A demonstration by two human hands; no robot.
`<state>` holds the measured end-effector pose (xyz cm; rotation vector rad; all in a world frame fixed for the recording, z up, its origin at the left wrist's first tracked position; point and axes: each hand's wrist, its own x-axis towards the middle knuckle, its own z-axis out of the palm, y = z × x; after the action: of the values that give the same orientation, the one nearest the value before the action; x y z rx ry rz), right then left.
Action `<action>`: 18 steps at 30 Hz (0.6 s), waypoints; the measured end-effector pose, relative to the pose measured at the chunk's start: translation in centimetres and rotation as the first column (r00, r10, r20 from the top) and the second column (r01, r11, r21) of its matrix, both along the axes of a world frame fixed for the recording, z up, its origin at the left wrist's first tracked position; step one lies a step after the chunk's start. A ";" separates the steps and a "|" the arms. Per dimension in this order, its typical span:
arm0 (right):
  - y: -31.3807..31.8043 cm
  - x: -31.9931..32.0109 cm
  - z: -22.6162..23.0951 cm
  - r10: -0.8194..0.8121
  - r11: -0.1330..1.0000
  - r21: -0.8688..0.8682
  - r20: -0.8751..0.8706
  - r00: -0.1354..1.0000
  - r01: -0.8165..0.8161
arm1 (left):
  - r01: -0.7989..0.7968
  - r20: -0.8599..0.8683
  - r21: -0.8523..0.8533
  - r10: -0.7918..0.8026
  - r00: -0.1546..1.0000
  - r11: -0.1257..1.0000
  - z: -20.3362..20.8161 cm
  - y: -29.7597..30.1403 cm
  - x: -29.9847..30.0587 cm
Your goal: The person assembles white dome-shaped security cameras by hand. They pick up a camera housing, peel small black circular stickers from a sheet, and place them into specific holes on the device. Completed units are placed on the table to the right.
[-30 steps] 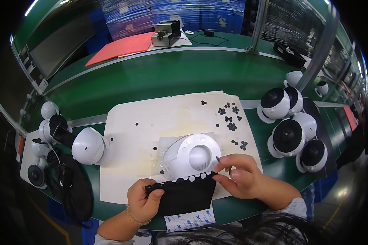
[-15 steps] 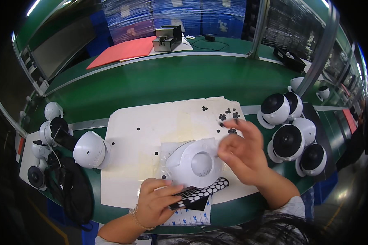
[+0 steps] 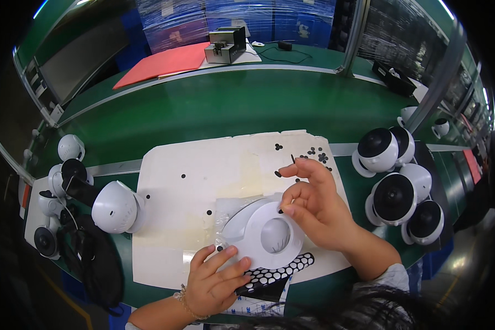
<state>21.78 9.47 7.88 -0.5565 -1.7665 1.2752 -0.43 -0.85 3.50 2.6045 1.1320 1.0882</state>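
Note:
A white ring-shaped plastic part (image 3: 251,232) with a round opening lies on clear plastic wrap (image 3: 223,212). Resting at its lower left edge is my left hand (image 3: 214,286), fingers stretched and spread. Above its upper right rim, my right hand (image 3: 319,212) pinches a small black round pad (image 3: 281,211) between thumb and finger. More small dark pads (image 3: 278,174) cling to the tips of its raised fingers. Below the part, partly under my left fingers, is a black sheet with white round holes (image 3: 280,273).
Loose black pads (image 3: 323,158) are scattered on the white board (image 3: 170,236). White-and-black ball-shaped cameras (image 3: 394,197) stand at the right; others (image 3: 115,208) stand at the left beside a black pouch (image 3: 102,264). A metal box (image 3: 225,47) sits on the far shelf.
My right hand has drawn in beside the white part's rim, and a black pad now shows in its pinch. The left fingers have spread a little wider.

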 end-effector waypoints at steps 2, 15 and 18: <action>0.0 0.0 -0.1 -0.011 1.000 0.018 0.021 1.000 0.011 | -0.001 -0.006 -0.005 0.001 1.000 1.000 -0.1 0.0 0.0; -0.5 -0.7 0.6 -0.250 0.889 0.423 0.122 0.961 0.177 | -0.003 -0.008 -0.006 0.003 1.000 1.000 0.3 -0.2 -0.1; -1.0 -1.8 0.6 -0.121 0.954 0.294 0.176 0.977 0.066 | -0.002 -0.004 -0.001 0.002 1.000 1.000 0.4 -0.2 0.1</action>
<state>19.99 8.51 8.51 -0.6042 -2.0169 0.9018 -0.35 -1.01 3.87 2.6064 1.1365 1.0830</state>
